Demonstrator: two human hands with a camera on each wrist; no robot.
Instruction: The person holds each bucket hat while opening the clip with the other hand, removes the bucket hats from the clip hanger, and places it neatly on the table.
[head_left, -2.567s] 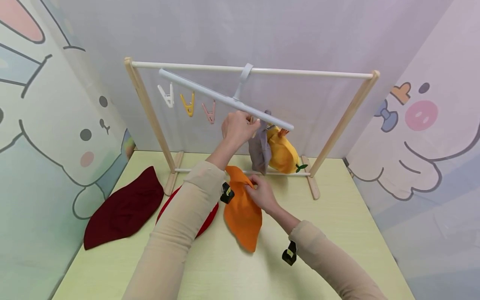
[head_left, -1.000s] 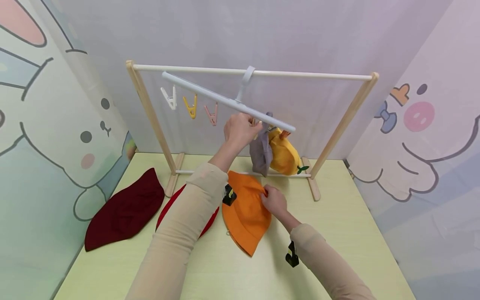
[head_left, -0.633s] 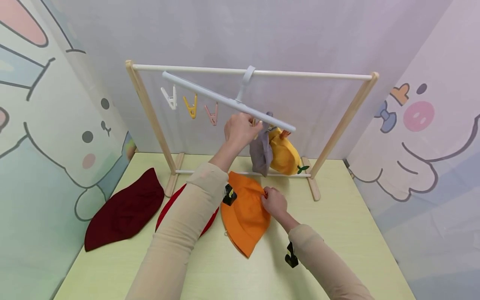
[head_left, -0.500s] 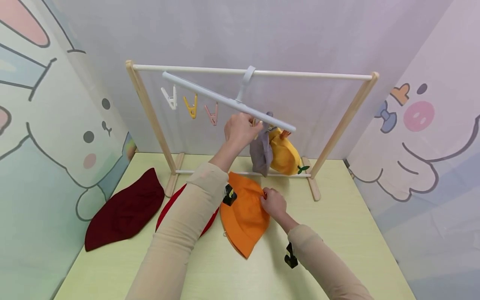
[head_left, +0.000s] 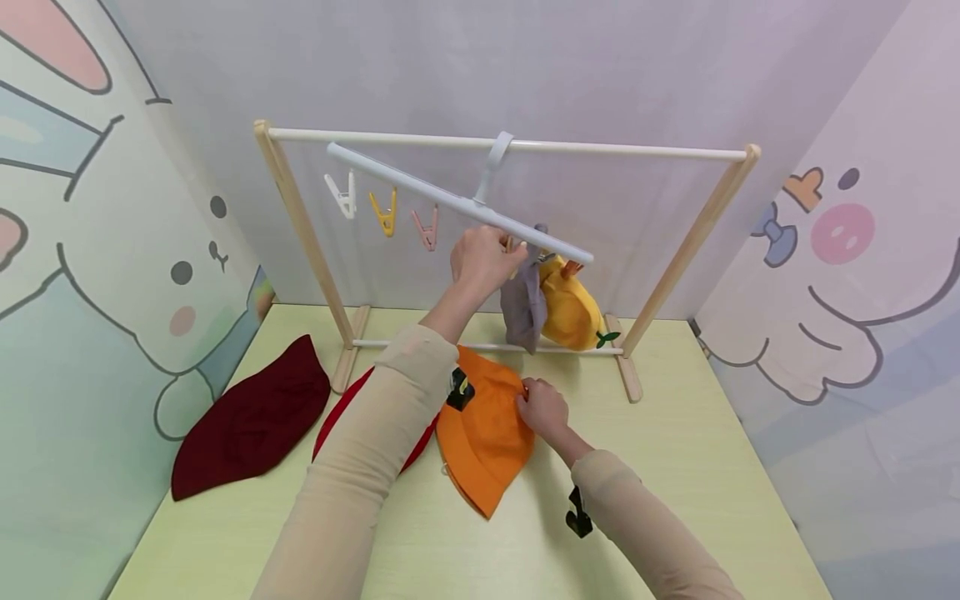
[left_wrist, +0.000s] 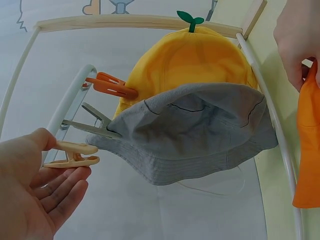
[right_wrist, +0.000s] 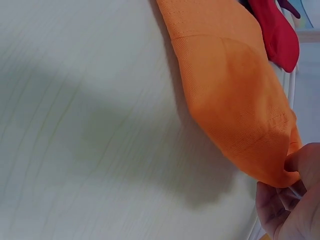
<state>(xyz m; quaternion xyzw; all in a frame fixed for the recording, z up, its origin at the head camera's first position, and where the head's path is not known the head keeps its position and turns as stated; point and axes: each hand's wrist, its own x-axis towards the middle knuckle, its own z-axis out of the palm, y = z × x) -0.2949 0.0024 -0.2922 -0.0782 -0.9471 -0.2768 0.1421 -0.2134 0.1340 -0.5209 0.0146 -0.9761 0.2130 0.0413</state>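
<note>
My left hand (head_left: 482, 260) pinches a beige clothespin (left_wrist: 75, 154) that hangs from the pale blue hanger (head_left: 420, 187); in the left wrist view its jaws look empty. Below, my right hand (head_left: 543, 408) grips the crown of an orange bucket hat (head_left: 491, 433) between thumb and fingers, just over the table. Beside the left hand, a grey bucket hat (left_wrist: 200, 125) hangs from a grey clothespin (left_wrist: 95, 122). Behind it a yellow hat (left_wrist: 190, 65) with a green sprout hangs from an orange clothespin (left_wrist: 112, 85).
White (head_left: 341, 196), yellow (head_left: 384, 212) and pink clothespins (head_left: 426, 227) dangle along the hanger's left half. The hanger hooks over the top rod of a wooden rack (head_left: 303, 225). A maroon hat (head_left: 251, 425) lies on the table at left, and a red hat (head_left: 420, 446) is partly hidden under my left forearm.
My right hand has shifted its grip to the orange hat's right side, turning the hat to show more of its crown, then drifted slightly left. The left hand has stayed at the beige clothespin.
</note>
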